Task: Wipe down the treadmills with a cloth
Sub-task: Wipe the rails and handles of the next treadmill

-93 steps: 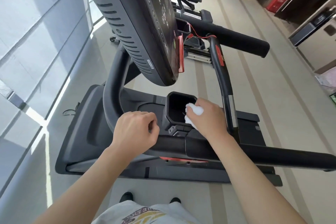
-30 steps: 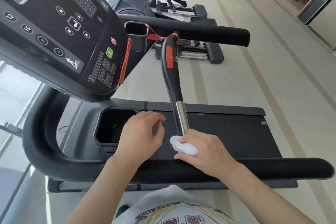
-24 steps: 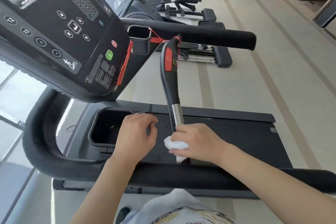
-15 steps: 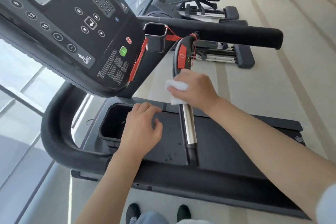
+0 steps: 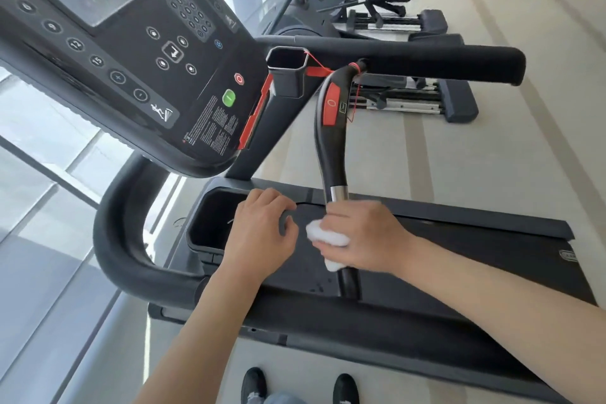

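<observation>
The black treadmill (image 5: 459, 249) fills the view, its console (image 5: 131, 52) tilted at upper left. A curved black front handle (image 5: 333, 141) with a red patch and a silver section runs down the middle. My right hand (image 5: 364, 234) wraps a white cloth (image 5: 323, 234) round the lower, silver part of that handle. My left hand (image 5: 262, 233) rests with loosely curled fingers on the tray beside the left cup holder (image 5: 210, 226), holding nothing.
A second cup holder (image 5: 288, 75) and a padded side handrail (image 5: 442, 64) sit at the top. Another handrail (image 5: 393, 331) crosses near me. More gym machines (image 5: 377, 10) stand behind. Windows line the left; beige floor lies on the right. My shoes (image 5: 255, 385) show below.
My right hand has slid the cloth from the upper black part of the handle, near the red patch, back down to its silver lower end. The left hand has stayed by the cup holder.
</observation>
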The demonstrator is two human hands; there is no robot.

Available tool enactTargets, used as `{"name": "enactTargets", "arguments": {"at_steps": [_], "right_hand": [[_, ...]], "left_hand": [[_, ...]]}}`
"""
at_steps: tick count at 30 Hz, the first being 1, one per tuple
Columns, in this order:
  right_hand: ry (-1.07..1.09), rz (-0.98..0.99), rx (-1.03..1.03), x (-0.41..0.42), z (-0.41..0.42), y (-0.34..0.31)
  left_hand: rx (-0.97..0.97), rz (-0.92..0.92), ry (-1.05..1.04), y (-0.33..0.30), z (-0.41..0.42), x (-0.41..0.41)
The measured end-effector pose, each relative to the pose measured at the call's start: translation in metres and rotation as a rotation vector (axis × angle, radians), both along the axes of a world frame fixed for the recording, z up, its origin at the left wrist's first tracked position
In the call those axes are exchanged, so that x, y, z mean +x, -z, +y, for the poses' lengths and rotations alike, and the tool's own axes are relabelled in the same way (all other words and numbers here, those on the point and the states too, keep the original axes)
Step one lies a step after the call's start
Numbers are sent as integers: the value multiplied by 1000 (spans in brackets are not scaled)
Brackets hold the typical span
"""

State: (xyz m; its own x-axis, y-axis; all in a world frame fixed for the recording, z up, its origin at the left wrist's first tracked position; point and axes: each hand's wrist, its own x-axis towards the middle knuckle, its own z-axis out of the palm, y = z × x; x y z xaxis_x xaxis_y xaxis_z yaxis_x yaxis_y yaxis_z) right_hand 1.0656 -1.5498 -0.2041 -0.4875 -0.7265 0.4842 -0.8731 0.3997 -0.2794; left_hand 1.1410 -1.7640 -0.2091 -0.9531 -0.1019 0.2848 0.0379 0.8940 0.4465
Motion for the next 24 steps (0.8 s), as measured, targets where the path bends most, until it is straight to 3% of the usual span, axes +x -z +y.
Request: {"name": "enactTargets", "arguments": {"at_steps": [3, 6, 17, 24], "right_hand": [[-119, 52, 63, 15, 25, 12], [-100, 79, 16, -7, 15, 9], [444, -314, -399, -134, -58, -33], [416, -336, -365, -76, -28, -15]], "left_hand": [[-53, 2, 10, -2, 2, 0], [-65, 11, 1, -1, 1, 0], [-53, 4, -8, -4, 3, 1], [-79, 105, 18, -8, 11, 5]]}}
